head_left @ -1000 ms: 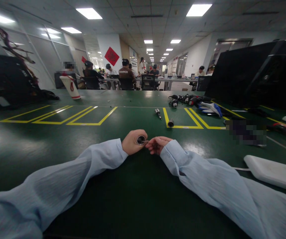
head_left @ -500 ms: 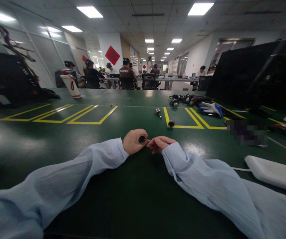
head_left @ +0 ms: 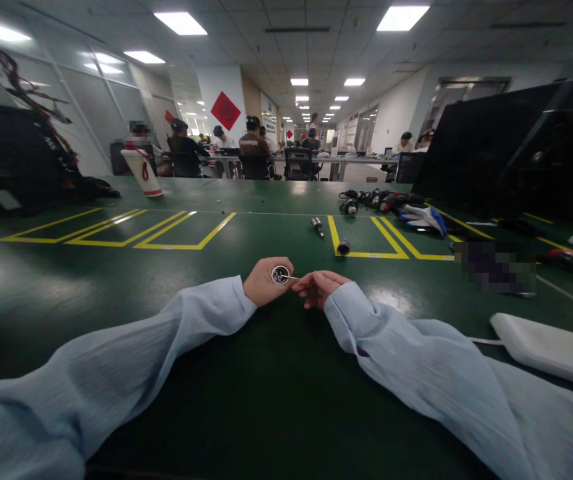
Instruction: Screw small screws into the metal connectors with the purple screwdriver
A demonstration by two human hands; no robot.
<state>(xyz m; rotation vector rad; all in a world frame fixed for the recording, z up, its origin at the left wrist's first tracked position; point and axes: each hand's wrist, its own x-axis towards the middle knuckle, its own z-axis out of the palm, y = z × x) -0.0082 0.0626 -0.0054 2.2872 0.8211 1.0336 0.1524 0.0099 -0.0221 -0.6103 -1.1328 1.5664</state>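
Note:
My left hand [head_left: 265,283] is curled in a fist round a small round metal cylinder part [head_left: 280,275], its open end turned towards me. My right hand [head_left: 319,288] pinches a thin metal pin [head_left: 290,277] whose tip reaches into the cylinder's opening. Both hands rest on the green table [head_left: 266,400], forearms in pale blue sleeves stretched out along it.
A small metal bit [head_left: 317,227] and a short dark cylinder [head_left: 342,247] lie just beyond my hands by yellow floor-style markings. Tools and a blue-white glove [head_left: 424,219] sit at the right, white flat devices [head_left: 549,348] nearer right, a paper cup [head_left: 142,173] far left. People sit at tables behind.
My left hand has tilted the cylinder so its open end faces me more squarely; the pin in my right hand stays at its mouth. Both arms stay where they were.

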